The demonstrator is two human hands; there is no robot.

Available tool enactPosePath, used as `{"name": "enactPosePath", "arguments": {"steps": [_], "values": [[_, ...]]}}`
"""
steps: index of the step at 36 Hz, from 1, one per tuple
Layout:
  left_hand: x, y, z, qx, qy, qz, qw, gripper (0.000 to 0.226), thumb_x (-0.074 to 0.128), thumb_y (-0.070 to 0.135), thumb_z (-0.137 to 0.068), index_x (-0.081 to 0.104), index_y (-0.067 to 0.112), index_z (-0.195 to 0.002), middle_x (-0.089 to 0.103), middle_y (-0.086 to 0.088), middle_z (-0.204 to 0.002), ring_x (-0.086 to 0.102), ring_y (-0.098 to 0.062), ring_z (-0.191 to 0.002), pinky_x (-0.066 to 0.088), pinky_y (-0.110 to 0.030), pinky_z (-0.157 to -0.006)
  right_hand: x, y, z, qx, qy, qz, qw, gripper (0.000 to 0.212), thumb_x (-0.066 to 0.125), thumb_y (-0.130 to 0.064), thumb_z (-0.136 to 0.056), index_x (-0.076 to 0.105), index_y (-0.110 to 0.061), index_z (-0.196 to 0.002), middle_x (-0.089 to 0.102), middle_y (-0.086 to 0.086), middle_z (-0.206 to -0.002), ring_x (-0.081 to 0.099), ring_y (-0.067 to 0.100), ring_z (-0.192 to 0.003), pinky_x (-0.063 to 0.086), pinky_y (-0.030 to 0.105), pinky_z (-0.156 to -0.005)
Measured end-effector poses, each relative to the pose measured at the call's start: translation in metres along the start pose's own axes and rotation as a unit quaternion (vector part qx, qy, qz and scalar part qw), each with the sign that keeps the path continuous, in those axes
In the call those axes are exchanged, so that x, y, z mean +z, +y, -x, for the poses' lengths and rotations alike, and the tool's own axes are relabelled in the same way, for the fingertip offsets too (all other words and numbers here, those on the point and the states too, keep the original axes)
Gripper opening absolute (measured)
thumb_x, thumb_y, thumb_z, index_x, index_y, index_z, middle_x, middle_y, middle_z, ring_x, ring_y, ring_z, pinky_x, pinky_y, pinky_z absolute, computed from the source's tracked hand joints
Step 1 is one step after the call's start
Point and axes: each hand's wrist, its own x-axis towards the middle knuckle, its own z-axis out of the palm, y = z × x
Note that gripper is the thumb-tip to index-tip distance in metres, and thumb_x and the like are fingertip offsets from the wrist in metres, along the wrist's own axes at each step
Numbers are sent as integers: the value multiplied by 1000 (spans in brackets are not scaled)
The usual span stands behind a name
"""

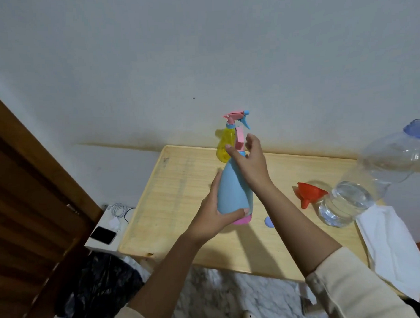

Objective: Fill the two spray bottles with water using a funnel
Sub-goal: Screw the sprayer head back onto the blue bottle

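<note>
Head view: blue bottle (231,189) neck behind fingers (237,155)

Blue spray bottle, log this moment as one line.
blue spray bottle: upright on table | left hand: gripping base | right hand: at neck | red funnel: unused

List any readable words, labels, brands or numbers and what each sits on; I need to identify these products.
None can be read. The blue plastic spray bottle, yellow translucent spray bottle, orange plastic funnel and large clear water bottle show no print. The dark phone screen is blank.
</note>
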Motion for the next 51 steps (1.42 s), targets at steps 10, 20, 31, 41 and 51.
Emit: {"name": "enactPosePath", "arguments": {"steps": [10,20,31,41,51], "values": [[-37,-40,32,-70,65,21,995,72,79,31,-63,45,43,-126,59,12,-121,58,6,-105,48,-17,-87,57,19,11,7,-24,-13,1000,13,54,-19,-91,45,-10,-88,52,-1,-76,54,22,-78,40,28,-66],[-109,-78,41,-321,-57,-305,895,54,62,41,-88,48,10,-131,49,-10,-130,53,-22,-106,41,-25,-76,82,59,50,94,-125,64,986,6,49,-9,-86,47,-5,-84,48,3,-77,45,18,-67,33,21,-53],[-110,-85,31,-341,-57,-354,869,25,56,28,-92,42,9,-85,39,-1,-75,33,-15,-59,27,-27,-54,97,68,71,153,-146,24,977,29,41,-5,-85,38,-13,-58,36,7,-63,31,17,-57,28,25,-51],[-111,-92,29,-363,-49,-393,844,27,55,22,-91,39,10,-73,38,0,-68,35,-14,-54,29,-24,-49,96,63,69,166,-192,42,966,22,39,-12,-83,50,-2,-67,44,15,-71,39,22,-68,31,32,-63],[-114,-101,25,-362,-27,-391,845,36,54,21,-91,31,14,-64,32,0,-64,29,-14,-52,26,-24,-48,101,64,66,157,-228,34,960,20,41,-2,-76,27,-13,-66,27,-3,-61,22,14,-55,21,14,-39]]}}
